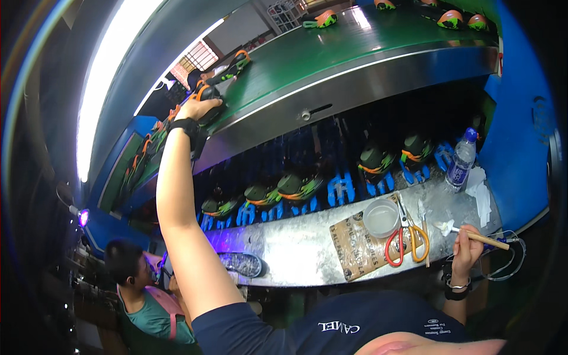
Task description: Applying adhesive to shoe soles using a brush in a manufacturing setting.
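Observation:
My left arm reaches up and forward to the green conveyor belt (284,65). There my left hand (196,109) is closed around a black and orange shoe (208,93) at the belt's near edge. Over the right end of the metal bench (307,260), my right hand (467,251) grips a brush (482,238) by its wooden handle, its bristles pointing left with white stuff on them. Close by are a clear round tub (381,216), scissors (403,231) with one red and one orange handle, and a second brush (425,236).
Under the belt, several black, green and orange shoes (299,184) sit on blue holders (341,190). A water bottle (461,161) and white tissue (482,201) stand at the right. Brown printed sheet (355,260) lies beneath the tub. A co-worker (148,296) is at lower left.

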`<state>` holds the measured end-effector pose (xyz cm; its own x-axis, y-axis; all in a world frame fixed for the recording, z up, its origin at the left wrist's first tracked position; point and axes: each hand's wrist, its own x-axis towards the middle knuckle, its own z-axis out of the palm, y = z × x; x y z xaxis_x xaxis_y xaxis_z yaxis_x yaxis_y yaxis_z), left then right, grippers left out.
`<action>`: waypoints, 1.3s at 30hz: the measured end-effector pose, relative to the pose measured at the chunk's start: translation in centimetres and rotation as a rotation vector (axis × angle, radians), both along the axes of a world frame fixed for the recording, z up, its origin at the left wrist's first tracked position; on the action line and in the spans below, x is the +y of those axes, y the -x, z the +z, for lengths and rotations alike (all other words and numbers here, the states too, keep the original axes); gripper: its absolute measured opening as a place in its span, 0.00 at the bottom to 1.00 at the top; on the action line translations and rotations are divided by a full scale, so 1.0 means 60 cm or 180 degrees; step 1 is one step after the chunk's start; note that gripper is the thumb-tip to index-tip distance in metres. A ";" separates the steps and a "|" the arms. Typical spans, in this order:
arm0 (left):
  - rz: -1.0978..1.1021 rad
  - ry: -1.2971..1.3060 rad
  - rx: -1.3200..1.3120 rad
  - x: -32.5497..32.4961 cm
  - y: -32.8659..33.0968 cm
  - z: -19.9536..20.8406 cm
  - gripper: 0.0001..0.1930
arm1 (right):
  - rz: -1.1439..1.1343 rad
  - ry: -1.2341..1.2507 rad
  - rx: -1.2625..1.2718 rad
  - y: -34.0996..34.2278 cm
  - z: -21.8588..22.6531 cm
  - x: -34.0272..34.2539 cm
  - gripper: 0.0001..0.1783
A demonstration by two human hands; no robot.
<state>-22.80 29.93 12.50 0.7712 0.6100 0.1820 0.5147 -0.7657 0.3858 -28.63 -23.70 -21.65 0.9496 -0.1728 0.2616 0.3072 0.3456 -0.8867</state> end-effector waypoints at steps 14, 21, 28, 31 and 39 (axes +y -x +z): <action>0.0316 -0.0638 -0.2085 0.042 0.126 0.160 0.32 | 0.0114 -0.0172 -0.0036 0.028 0.019 0.006 0.08; -0.1659 0.0584 -0.2197 0.062 0.047 -0.012 0.19 | 0.0177 -0.0093 -0.0175 0.044 0.039 0.021 0.08; -0.2032 0.2392 -0.3212 0.117 0.057 -0.010 0.12 | 0.0601 0.0337 0.0067 0.024 0.043 0.062 0.08; -0.2324 0.2556 -0.3412 0.105 0.122 -0.025 0.16 | 0.0886 0.0728 -0.0108 -0.015 0.035 0.099 0.08; -0.2301 0.3473 -0.3666 -0.089 0.298 -0.298 0.38 | 0.1553 0.2384 -0.0239 -0.100 0.019 0.198 0.08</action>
<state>-40.66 24.61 -5.39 0.7031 0.4365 0.5614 -0.6697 0.1408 0.7292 -22.62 -11.82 -20.53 0.8486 0.4865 0.2081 0.3438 -0.2080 -0.9157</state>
